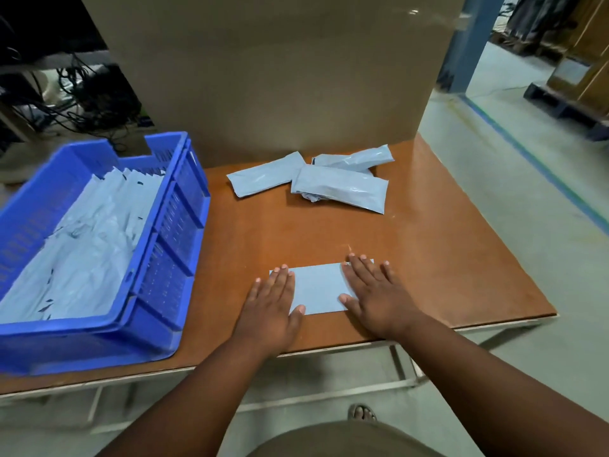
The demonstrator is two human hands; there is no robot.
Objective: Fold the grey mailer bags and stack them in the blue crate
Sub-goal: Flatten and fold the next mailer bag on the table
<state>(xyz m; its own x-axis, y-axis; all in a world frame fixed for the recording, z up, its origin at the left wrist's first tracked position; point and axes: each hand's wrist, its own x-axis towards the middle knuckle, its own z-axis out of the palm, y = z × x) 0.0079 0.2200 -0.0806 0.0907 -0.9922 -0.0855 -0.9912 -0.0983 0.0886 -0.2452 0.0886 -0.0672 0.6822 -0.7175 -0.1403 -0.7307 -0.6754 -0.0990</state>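
While left hand [272, 308] and right hand [375, 296] press flat-fingered, smooth rectangular grey mailer [318, 288] lies on glossy wooden table [445, 258].

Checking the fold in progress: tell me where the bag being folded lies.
In the head view, the folded mailer bag lies flat near the table's front edge, pressed between left hand and right hand, right of the blue crate.

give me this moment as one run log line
stage: flattening fold | left hand: flat on mailer bag | right hand: flat on it | blue crate: holds bags | loose bags: table rear
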